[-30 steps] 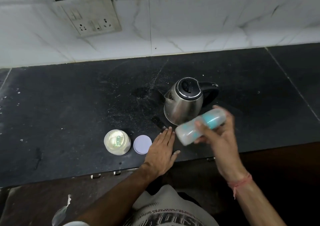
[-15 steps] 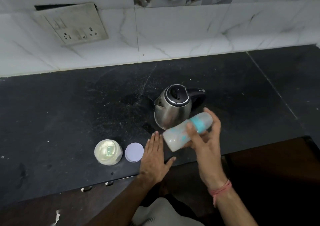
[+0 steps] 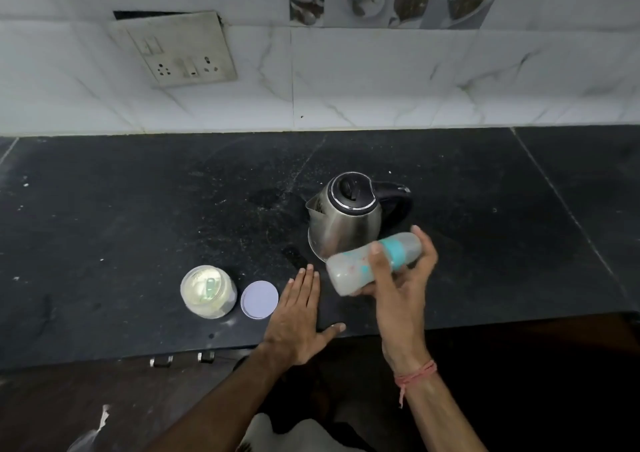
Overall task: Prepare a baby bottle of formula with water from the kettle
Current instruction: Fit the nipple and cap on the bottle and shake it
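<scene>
Right hand [image 3: 398,278] grips the baby bottle [image 3: 372,263] tilted on its side just in front of the kettle [image 3: 343,219], thumb across it; bottle contents cloudy, cap end blurred. Left hand [image 3: 298,316] lies flat, fingers straight, on the counter [image 3: 138,226] left of the grip, beside the lid [image 3: 259,299] and open formula jar [image 3: 207,290].

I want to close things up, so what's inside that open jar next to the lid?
The jar holds pale, creamy powder with a small greenish scoop lying on it. How deep the powder goes is hidden below its surface. The lid lies flat on the counter beside it.
</scene>
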Tool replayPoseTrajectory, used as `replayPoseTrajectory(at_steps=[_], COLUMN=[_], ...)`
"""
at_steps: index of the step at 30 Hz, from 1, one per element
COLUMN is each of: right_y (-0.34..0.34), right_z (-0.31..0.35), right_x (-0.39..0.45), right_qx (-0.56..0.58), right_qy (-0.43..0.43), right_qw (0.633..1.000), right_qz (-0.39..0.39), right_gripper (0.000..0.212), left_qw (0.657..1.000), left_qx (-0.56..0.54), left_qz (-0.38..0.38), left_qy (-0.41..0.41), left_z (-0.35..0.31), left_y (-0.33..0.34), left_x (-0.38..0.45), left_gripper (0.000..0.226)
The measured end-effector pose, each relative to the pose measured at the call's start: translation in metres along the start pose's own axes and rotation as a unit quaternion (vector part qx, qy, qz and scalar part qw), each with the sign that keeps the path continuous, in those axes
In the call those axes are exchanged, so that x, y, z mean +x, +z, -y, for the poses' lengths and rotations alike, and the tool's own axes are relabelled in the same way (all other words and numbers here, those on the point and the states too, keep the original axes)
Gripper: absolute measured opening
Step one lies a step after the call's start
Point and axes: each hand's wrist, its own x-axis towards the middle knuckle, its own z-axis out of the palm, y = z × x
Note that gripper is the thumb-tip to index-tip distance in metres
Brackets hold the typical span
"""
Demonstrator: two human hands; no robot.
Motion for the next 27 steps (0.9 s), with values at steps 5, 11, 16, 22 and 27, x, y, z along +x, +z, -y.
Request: replayPoseTrajectory(at_steps=[5,11,16,22,27], right_y=[-0.003,-0.005,-0.008,-0.008,-0.003], right_z=[-0.001,-0.001,0.001,-0.004,-0.006], right_x=[0.005,0.002,0.012,0.022,0.022], right_qx=[-0.039,-0.046,-0.054,-0.031,-0.005], right_qy=[-0.044,-0.06,-0.054,-0.042,-0.041], right_qw=[0.997,0.996,0.995,0.997,0.998], right_qz=[0.042,0.049,0.069,0.051,0.043], right_gripper=[0.069,0.071,0.069,0.064,0.066], left_qw=[0.999,0.999,0.999,0.998,0.999], left_qx=[0.009,0.01,0.012,0.011,0.009], left_qz=[0.035,0.041,0.05,0.062,0.049], left_qy=[-0.005,-0.005,-0.006,-0.007,-0.009], left_z=[-0.001,0.0,0.0,0.0,0.003], left_y=[-0.004,-0.002,-0.006,-0.005,0.0], left_x=[0.001,0.001,0.002,0.003,0.005], left_gripper=[0.132,0.131,0.128,0.133,0.134])
